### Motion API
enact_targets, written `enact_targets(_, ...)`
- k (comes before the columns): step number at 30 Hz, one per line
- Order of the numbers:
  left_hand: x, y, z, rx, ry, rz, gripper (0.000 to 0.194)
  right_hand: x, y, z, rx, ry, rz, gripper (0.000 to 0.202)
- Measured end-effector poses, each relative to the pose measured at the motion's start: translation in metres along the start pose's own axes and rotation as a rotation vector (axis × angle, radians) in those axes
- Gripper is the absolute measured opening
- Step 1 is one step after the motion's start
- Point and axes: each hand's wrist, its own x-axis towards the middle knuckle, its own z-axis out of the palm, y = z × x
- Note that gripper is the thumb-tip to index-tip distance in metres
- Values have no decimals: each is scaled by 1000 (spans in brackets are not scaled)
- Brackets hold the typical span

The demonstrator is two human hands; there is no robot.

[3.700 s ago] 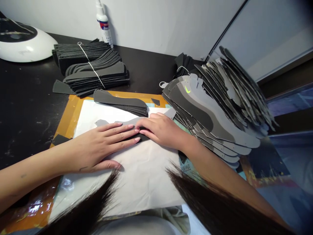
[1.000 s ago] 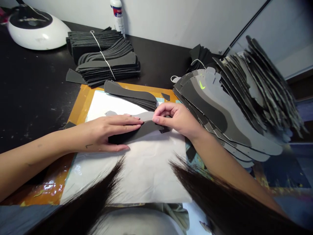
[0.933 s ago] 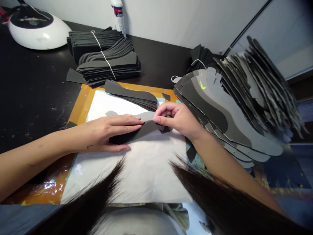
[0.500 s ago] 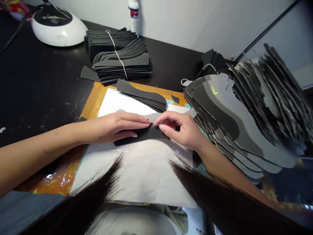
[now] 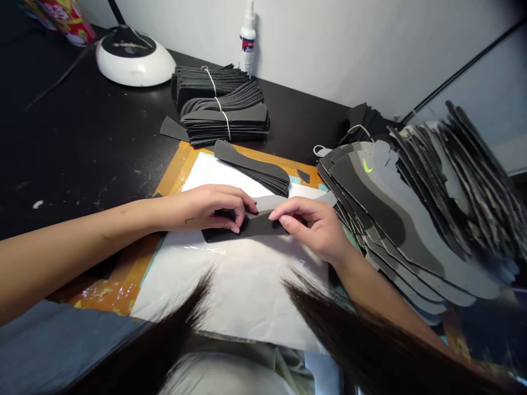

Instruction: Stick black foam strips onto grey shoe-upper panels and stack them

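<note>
A curved black shoe-upper piece lies on white paper in front of me, overlapping a light grey piece along its far edge. My left hand rests on the black piece's left part, fingers curled and thumb bent in, closed on it. At its right part, my right hand pinches the black piece between thumb and forefinger. The fingers hide part of both pieces. Just beyond them sits a fanned stack of black strips.
Tied bundles of black pieces stand at the back, near a white lamp base and a white bottle. To the right are layered grey upper panels and a leaning stack of panels. Two dark hair strands hang in front.
My left hand's fingers have gone from lying flat to curled on the black piece. The right hand still pinches its right part. The whole view has shifted a little.
</note>
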Motion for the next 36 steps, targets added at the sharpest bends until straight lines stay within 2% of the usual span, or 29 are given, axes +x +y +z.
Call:
enact_targets(4, -1, -3, 2, 4, -4, 19, 6, 1, 5, 1, 197, 12, 59, 12)
enact_targets(10, -1, -4, 2, 34, -8, 27, 7, 4, 11, -1, 300, 27, 102, 10)
enact_targets(19, 2, 1, 1, 60, -20, 67, 11, 1, 17, -2, 497, -50, 113, 7)
enact_targets(26, 2, -4, 1, 74, -14, 72, 12, 3, 19, -6, 333, -46, 4, 12)
enact_targets(30, 2, -5, 2, 71, -12, 71, 15, 4, 17, -6, 260, -67, -8, 15)
enact_targets(36, 1, -5, 2, 91, -10, 71, 13, 2, 11, 3, -34, 57, 27, 16)
